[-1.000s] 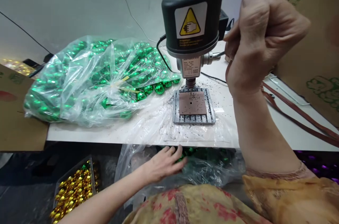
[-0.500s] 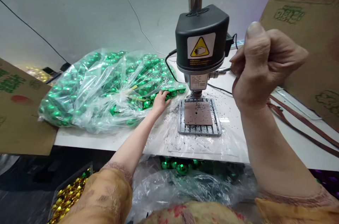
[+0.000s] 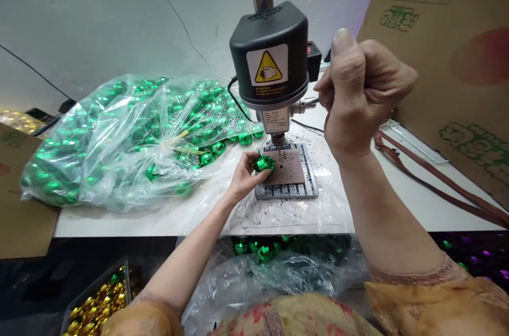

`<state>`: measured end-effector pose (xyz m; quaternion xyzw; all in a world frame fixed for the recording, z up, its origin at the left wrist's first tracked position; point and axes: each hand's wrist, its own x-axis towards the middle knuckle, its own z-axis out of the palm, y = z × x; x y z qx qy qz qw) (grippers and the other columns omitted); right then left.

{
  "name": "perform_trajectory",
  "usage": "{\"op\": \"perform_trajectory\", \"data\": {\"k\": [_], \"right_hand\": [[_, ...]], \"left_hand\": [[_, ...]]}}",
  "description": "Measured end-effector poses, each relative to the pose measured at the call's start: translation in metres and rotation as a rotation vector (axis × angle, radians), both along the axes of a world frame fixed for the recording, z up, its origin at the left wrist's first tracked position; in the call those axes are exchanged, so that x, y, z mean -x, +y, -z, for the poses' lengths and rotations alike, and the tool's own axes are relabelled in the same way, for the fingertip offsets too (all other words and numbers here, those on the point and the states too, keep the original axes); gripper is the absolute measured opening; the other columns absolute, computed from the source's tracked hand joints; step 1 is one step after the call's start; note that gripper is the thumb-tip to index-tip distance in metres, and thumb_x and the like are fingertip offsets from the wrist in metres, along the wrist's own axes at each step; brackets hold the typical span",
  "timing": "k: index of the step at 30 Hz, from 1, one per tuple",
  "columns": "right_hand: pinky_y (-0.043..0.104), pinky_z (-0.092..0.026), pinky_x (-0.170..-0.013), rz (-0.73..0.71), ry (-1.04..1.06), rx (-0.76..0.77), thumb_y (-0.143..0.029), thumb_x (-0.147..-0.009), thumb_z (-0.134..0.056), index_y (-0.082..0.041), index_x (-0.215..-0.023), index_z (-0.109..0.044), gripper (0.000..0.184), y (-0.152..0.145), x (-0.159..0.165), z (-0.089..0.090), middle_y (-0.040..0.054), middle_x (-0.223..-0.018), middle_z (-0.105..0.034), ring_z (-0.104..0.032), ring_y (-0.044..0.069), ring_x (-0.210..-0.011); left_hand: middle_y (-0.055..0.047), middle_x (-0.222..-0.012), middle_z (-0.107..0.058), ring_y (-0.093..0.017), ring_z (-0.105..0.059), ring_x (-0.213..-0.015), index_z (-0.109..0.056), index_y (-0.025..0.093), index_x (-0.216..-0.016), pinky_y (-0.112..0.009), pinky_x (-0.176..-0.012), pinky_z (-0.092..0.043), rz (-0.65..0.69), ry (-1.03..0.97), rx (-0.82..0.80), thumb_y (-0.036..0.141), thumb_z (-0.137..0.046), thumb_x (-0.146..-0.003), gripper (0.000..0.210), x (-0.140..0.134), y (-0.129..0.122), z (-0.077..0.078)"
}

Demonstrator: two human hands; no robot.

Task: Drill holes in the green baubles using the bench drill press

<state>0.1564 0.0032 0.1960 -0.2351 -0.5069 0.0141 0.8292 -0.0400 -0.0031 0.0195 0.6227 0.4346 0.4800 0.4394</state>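
Observation:
A shiny green faceted ball is pinched between the thumb and fingers of my left hand, over the left edge of a brown pad. That pad has a small dark hole and lies on the slotted metal base of a black drill press. Closed in a fist, my right hand grips the drill press's feed lever, whose end is hidden in the fingers. The chuck hangs above the pad, left of my right hand.
A clear plastic bag of green balls covers the table's left side, with loose balls by its opening. Dark shavings surround the base. Cardboard and a brown strap are at right. Below are more green balls and a bin of gold balls.
My left hand has moved right from the bag's opening to the pad, bringing a green ball with it. My right hand keeps its grip on the lever. The view has shifted slightly.

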Motion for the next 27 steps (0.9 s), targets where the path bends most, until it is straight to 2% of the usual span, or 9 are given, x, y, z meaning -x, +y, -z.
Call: {"op": "perform_trajectory", "data": {"k": [6,10,15,23,27], "right_hand": [[0.024,-0.035,-0.048,-0.001,-0.027,0.060,-0.055,-0.089,-0.057,-0.019,-0.053,-0.046,0.052,-0.002,0.000,0.000,-0.0074,-0.045,-0.037,-0.032,0.002,-0.041],[0.023,-0.035,-0.050,-0.036,-0.007,0.050,-0.041,-0.093,-0.058,-0.018,-0.054,-0.046,0.047,-0.005,0.001,-0.001,-0.0077,-0.045,-0.036,-0.032,0.000,-0.041],[0.021,-0.035,-0.050,-0.049,0.001,0.058,-0.033,-0.094,-0.058,-0.018,-0.054,-0.047,0.044,-0.007,0.001,-0.002,-0.0083,-0.045,-0.036,-0.031,-0.001,-0.040],[0.021,-0.034,-0.050,-0.055,-0.015,0.085,-0.042,-0.093,-0.057,-0.018,-0.053,-0.046,0.048,-0.007,0.000,-0.002,-0.0077,-0.046,-0.036,-0.030,-0.001,-0.041],[0.021,-0.034,-0.050,-0.051,-0.027,0.067,-0.032,-0.095,-0.057,-0.018,-0.054,-0.046,0.044,-0.009,-0.001,0.000,-0.0079,-0.047,-0.037,-0.033,-0.001,-0.042]], "left_hand": [[-0.007,-0.110,-0.070,-0.021,-0.067,-0.099,-0.065,0.020,-0.120,-0.034,-0.088,-0.053,0.028,0.303,-0.127,0.028,-0.077,-0.077,0.046,-0.009,0.006,-0.004],[-0.006,-0.107,-0.069,-0.022,-0.066,-0.099,-0.065,0.022,-0.119,-0.035,-0.087,-0.053,-0.016,0.433,-0.239,0.025,-0.079,-0.074,0.047,-0.017,0.006,-0.008],[-0.005,-0.099,-0.069,-0.020,-0.067,-0.090,-0.061,0.020,-0.110,-0.034,-0.080,-0.054,-0.127,0.437,-0.190,0.028,-0.083,-0.071,0.045,-0.031,0.004,-0.004],[-0.008,-0.112,-0.072,-0.024,-0.069,-0.103,-0.064,0.020,-0.116,-0.038,-0.090,-0.055,-0.117,0.305,-0.150,0.026,-0.083,-0.074,0.047,-0.051,0.000,-0.001],[-0.008,-0.113,-0.072,-0.023,-0.069,-0.103,-0.061,0.020,-0.119,-0.038,-0.092,-0.056,-0.107,0.240,-0.122,0.026,-0.083,-0.075,0.050,-0.052,-0.005,0.001]]}}
